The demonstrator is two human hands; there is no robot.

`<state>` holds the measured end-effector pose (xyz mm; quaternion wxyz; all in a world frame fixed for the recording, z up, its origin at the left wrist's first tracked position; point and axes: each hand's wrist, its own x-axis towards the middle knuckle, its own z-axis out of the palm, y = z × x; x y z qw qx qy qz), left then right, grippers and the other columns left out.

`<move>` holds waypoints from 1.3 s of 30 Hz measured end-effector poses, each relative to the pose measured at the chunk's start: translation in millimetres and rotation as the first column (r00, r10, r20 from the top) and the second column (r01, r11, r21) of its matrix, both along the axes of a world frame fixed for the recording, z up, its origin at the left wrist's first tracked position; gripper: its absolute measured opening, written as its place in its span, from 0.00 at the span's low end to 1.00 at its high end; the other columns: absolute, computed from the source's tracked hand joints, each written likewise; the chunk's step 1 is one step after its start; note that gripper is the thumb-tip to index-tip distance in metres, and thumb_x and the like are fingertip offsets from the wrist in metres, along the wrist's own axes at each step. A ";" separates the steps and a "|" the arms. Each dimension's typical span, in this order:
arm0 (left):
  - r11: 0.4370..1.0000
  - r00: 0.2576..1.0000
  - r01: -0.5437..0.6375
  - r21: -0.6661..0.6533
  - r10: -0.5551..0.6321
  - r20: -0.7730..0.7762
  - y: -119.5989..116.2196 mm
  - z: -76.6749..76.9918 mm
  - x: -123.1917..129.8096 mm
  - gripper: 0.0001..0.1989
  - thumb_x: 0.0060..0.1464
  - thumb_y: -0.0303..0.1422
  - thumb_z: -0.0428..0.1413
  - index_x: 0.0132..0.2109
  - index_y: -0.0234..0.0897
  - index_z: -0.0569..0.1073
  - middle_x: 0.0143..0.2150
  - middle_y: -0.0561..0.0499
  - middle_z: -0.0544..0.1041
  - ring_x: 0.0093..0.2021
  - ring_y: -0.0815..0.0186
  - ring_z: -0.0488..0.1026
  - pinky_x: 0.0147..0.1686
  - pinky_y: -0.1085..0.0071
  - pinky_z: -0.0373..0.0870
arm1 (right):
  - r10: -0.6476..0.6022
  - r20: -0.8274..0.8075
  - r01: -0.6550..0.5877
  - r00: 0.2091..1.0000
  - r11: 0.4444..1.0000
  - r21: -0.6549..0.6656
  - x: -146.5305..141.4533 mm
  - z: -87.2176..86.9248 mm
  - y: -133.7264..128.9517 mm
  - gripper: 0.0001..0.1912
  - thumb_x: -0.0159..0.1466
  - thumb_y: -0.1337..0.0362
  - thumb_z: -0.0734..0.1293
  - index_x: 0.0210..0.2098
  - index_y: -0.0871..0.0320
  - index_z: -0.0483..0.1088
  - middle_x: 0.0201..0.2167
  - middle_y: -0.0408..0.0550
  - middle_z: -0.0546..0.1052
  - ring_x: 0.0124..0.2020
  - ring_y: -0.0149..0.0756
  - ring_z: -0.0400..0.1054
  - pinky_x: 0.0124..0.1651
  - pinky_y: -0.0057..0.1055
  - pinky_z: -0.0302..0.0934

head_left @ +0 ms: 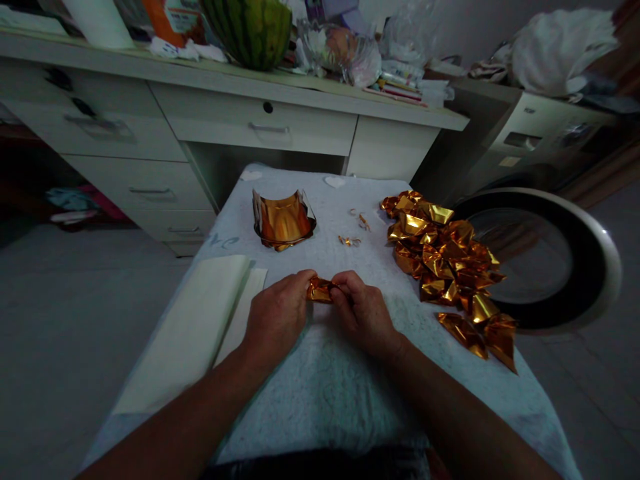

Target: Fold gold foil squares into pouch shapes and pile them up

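A small piece of shiny gold foil paper (320, 291), folded narrow, is stretched between my hands above the cloth-covered table. My left hand (281, 308) pinches its left end. The right end is gripped by the fingers of my right hand (364, 312). Beyond them stands a stack of curved gold foil sheets (283, 220). Small twisted gold scraps (350, 241) lie past my right hand. A heap of folded gold foil pieces (445, 250) spreads along the table's right side. Left of my left hand are folded pale paper sheets (187, 333).
A white desk with drawers (265, 120) borders the far end, bearing a watermelon (250, 30) and plastic bags. To the right, the open round door (597, 267) of a washing machine (535, 133) reaches close to the table edge.
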<state>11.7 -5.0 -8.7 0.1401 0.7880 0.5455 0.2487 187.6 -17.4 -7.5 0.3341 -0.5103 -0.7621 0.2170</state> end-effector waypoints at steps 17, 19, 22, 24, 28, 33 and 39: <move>0.999 1.000 0.025 -0.046 -0.024 0.019 -1.2 2.4 -1.6 0.14 0.65 0.32 0.44 0.49 0.40 0.73 0.44 0.50 0.81 0.42 0.62 0.78 0.40 0.69 0.69 | 0.024 -0.041 -0.024 0.999 1.000 -0.010 0.8 2.1 -0.4 0.05 0.67 0.66 0.58 0.42 0.55 0.63 0.23 0.38 0.73 0.20 0.29 0.64 0.26 0.25 0.52; 0.996 0.998 0.066 -0.063 -0.065 0.017 -1.4 3.2 -1.5 0.14 0.65 0.32 0.43 0.48 0.41 0.73 0.43 0.50 0.81 0.41 0.62 0.78 0.39 0.69 0.69 | 0.017 -0.038 -0.017 0.999 1.000 -0.015 1.7 3.1 0.1 0.05 0.67 0.66 0.58 0.42 0.55 0.63 0.23 0.38 0.72 0.20 0.29 0.64 0.26 0.26 0.51; 0.991 0.997 0.071 -0.110 -0.068 0.033 -1.2 6.6 -1.2 0.14 0.64 0.33 0.44 0.47 0.41 0.73 0.40 0.51 0.81 0.39 0.62 0.78 0.38 0.69 0.68 | 0.031 -0.049 -0.033 0.998 0.998 -0.046 4.3 5.0 1.0 0.04 0.68 0.66 0.59 0.42 0.55 0.63 0.22 0.38 0.71 0.20 0.29 0.63 0.26 0.26 0.51; 0.988 0.997 0.047 -0.144 -0.037 0.074 -0.8 9.8 -1.7 0.13 0.63 0.33 0.45 0.47 0.41 0.74 0.37 0.51 0.81 0.36 0.62 0.78 0.36 0.69 0.68 | 0.049 -0.063 -0.054 0.997 0.995 -0.080 7.4 6.6 1.5 0.05 0.68 0.64 0.60 0.43 0.56 0.63 0.22 0.37 0.70 0.21 0.29 0.62 0.27 0.26 0.52; 0.975 0.982 0.044 -0.218 -0.003 0.188 1.8 15.0 -5.1 0.13 0.61 0.31 0.46 0.45 0.40 0.75 0.36 0.52 0.81 0.36 0.62 0.77 0.37 0.69 0.67 | 0.103 -0.112 -0.118 0.988 0.984 -0.135 15.5 11.3 3.0 0.20 0.65 0.60 0.65 0.55 0.56 0.60 0.33 0.42 0.73 0.25 0.29 0.62 0.29 0.27 0.56; 0.948 0.944 0.125 -0.294 -0.023 0.328 5.5 14.7 -9.0 0.14 0.57 0.29 0.46 0.44 0.39 0.75 0.38 0.52 0.79 0.39 0.62 0.75 0.41 0.67 0.67 | 0.246 -0.215 -0.265 0.945 0.962 -0.069 20.3 14.4 8.4 0.17 0.60 0.70 0.65 0.49 0.55 0.68 0.45 0.49 0.68 0.43 0.36 0.65 0.41 0.31 0.62; 0.935 0.882 0.142 -0.324 0.029 0.470 5.3 14.2 -9.8 0.15 0.64 0.37 0.43 0.45 0.40 0.73 0.38 0.52 0.77 0.40 0.63 0.73 0.42 0.67 0.67 | 0.113 -0.508 -0.271 0.854 0.930 -0.249 20.0 7.6 11.2 0.03 0.61 0.69 0.65 0.35 0.57 0.70 0.34 0.44 0.69 0.33 0.29 0.65 0.35 0.27 0.60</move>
